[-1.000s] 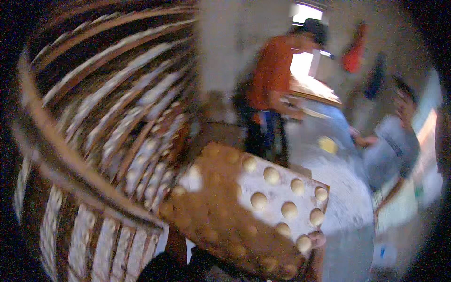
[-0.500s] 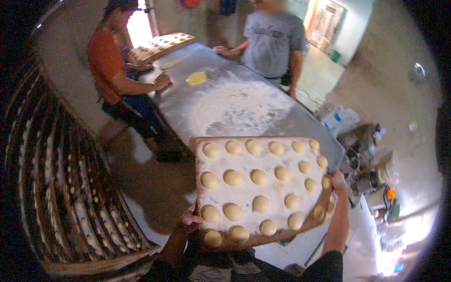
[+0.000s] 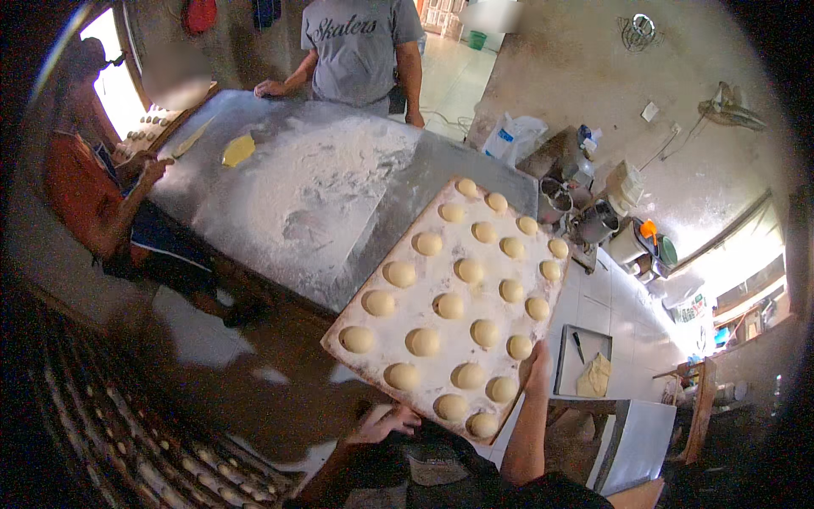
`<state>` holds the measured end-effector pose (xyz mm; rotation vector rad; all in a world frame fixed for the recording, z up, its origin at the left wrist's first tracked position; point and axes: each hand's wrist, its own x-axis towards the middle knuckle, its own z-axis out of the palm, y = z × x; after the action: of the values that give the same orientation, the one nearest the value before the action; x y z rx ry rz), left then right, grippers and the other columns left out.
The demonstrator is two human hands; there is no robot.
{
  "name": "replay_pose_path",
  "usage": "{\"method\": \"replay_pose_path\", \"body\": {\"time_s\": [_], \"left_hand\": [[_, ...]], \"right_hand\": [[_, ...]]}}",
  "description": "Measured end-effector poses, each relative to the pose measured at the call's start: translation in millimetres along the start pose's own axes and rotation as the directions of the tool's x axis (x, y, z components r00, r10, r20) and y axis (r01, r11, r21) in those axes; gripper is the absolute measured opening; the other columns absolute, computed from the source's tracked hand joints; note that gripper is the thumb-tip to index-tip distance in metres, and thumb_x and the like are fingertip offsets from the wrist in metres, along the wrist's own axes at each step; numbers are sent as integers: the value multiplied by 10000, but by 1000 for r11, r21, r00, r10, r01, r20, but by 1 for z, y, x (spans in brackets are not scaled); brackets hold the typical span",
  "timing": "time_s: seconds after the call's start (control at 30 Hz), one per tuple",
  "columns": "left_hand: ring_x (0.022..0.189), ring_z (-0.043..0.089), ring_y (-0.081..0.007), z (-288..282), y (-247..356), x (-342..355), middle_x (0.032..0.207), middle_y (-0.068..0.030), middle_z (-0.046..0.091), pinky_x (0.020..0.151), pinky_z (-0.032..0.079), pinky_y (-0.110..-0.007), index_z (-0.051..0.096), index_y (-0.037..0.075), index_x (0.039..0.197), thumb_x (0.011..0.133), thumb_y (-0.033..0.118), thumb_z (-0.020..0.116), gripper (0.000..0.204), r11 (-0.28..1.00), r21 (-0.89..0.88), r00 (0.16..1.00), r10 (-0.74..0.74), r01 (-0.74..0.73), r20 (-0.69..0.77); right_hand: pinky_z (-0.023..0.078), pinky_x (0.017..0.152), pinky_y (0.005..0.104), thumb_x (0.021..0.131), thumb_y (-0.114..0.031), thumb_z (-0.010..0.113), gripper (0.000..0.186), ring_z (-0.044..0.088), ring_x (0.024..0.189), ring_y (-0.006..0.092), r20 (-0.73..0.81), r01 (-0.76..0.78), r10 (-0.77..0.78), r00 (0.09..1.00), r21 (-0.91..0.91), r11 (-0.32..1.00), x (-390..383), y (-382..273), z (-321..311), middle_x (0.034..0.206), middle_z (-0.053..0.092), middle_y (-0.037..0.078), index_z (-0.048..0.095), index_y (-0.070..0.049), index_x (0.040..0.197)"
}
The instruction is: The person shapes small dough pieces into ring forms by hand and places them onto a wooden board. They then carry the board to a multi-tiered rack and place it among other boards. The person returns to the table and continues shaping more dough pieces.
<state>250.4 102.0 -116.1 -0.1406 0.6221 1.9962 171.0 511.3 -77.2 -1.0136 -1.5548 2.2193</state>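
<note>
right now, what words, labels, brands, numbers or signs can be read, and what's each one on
Grey shirt: dark script across the chest, legible, but I don't copy wording.
White plastic bag: blue mark, too small to read.
White item at far right: green marks, too blurred to read.
Dough board: no lettering shows.

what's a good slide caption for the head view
Left hand and right hand at the edges of a board of pale dough balls, near a flour-dusted table.
</note>
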Motion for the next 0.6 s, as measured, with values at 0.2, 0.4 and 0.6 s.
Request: {"method": "replay_pose_path", "body": {"time_s": [0.2,0.4,0.6], "left_hand": [[923,712,-216,49,49,44,1093,-151,702,793,607,-343,610,-71,1195,1086,366,436,484,845,506,940,294,-171,-172],[876,694,-187,47,88,84,1020,-128,709,762,573,-326,649,-8,1133,1044,402,533,435,861,495,924,276,-115,-265],[859,716,-177,73,49,50,1003,-106,726,695,571,-280,661,-39,1102,1060,460,468,537,854,517,930,144,55,-337]], "right_hand": [[520,854,366,1061,-362,479,387,629,968,196,122,84,-67,990,-143,986,110,-17,23,1120,649,93,630,-38,1208],[499,923,394,1083,-345,407,442,607,1059,232,211,122,-102,972,-85,989,157,-34,91,1221,636,118,551,-23,1350],[487,965,388,1095,-349,357,484,591,1111,257,264,218,-144,954,-275,937,120,-13,52,1297,603,155,469,-19,1430]]}}
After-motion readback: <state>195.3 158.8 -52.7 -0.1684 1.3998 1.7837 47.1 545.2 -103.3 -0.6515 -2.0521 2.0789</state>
